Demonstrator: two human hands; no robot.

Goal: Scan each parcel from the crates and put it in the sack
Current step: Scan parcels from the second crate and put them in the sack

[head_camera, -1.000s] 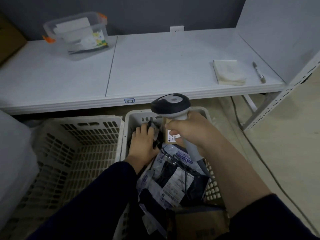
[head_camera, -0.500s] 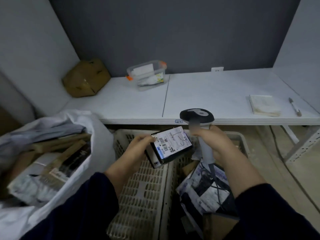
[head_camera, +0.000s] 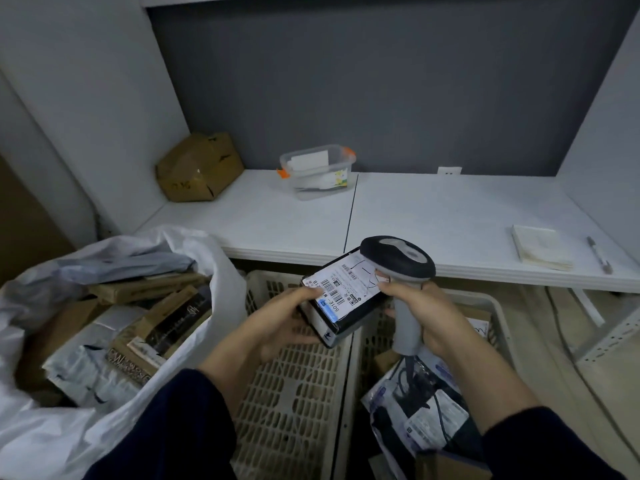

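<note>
Fingers (head_camera: 301, 296) of the left hand (head_camera: 277, 323) curled round a small black cardboard parcel with a white barcode label (head_camera: 346, 289), held above the empty beige slotted plastic crate (head_camera: 294, 393). The right hand (head_camera: 429, 313) gripped a grey handheld scanner (head_camera: 398, 259) over that crate's right edge.

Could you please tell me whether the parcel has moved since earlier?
Yes. The parcel rose out of the right crate to overlap the table edge.
</note>
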